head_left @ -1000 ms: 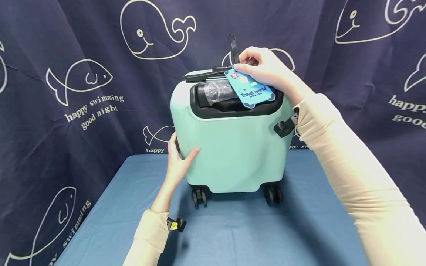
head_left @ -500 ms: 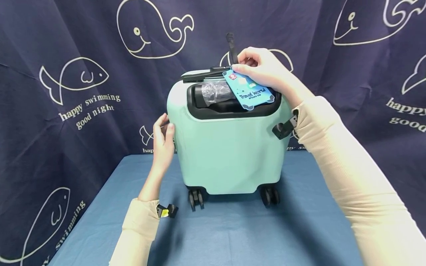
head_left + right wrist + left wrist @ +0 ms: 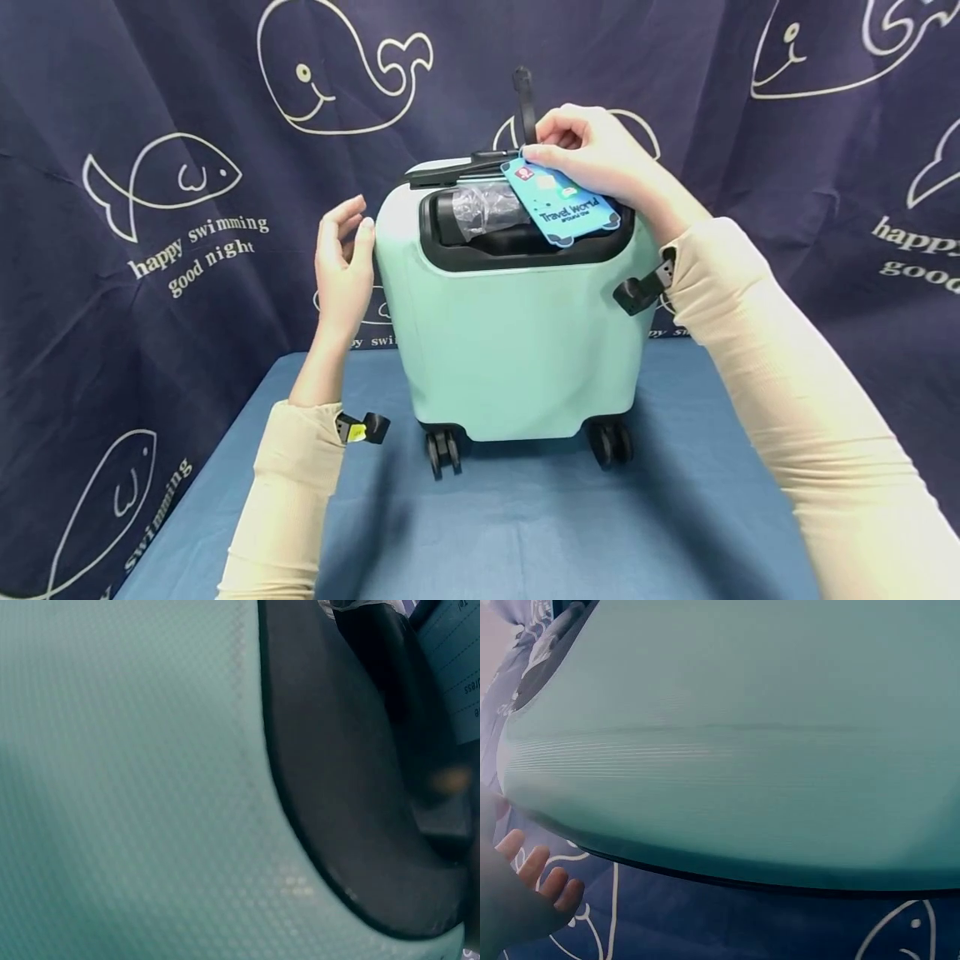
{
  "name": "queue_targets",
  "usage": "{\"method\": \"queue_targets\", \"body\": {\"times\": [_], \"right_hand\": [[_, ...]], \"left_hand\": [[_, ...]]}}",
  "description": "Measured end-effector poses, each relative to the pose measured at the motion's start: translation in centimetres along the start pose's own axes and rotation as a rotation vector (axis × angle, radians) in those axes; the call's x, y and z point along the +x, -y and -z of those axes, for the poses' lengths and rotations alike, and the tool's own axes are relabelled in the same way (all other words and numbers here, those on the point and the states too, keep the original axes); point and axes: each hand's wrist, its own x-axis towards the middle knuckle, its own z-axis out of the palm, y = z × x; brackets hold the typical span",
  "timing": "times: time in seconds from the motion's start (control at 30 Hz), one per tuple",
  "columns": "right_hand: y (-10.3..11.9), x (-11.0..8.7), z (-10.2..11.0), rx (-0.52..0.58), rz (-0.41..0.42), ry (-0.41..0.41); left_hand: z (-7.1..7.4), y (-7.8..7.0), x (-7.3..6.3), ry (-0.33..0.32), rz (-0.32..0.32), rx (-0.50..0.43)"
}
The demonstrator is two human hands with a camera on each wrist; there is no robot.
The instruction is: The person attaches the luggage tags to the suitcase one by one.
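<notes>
A mint-green suitcase (image 3: 517,350) stands upright on its black wheels, its ribbed shell filling most of both wrist views. At its top, my right hand (image 3: 596,154) pinches the upper end of a blue luggage tag (image 3: 566,204) printed "Travel World". A black strap (image 3: 525,104) sticks up beside those fingers. My left hand (image 3: 347,258) is raised by the suitcase's upper left side, fingers loosely bent and holding nothing; in the left wrist view its fingers (image 3: 536,866) show beside the shell. Whether it touches the shell, I cannot tell. Clear plastic wraps the black telescopic handle (image 3: 487,208) in the recess.
A blue cloth covers the table (image 3: 480,517) under the suitcase. Behind hangs a dark blue curtain (image 3: 187,67) with white whale and fish drawings. Small black cameras (image 3: 645,287) are strapped to both wrists.
My left hand has let go of the suitcase's lower left edge and moved up along that side to near the top corner. The right hand keeps its hold on the tag.
</notes>
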Motion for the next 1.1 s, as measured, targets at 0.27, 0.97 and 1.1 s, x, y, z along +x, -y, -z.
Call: {"method": "queue_targets", "body": {"times": [0.27,0.97,1.1], "right_hand": [[0.0,0.0,-0.1,-0.016,0.002,-0.007],[0.4,-0.2,0.1,-0.002,-0.044,-0.016],[0.3,-0.2,-0.1,0.007,-0.053,-0.011]], "left_hand": [[-0.6,-0.1,3.2,0.073,-0.064,0.067],[-4.4,-4.0,8.4,0.243,-0.07,0.366],[-5.4,-4.3,9.2,0.274,-0.071,0.365]]}}
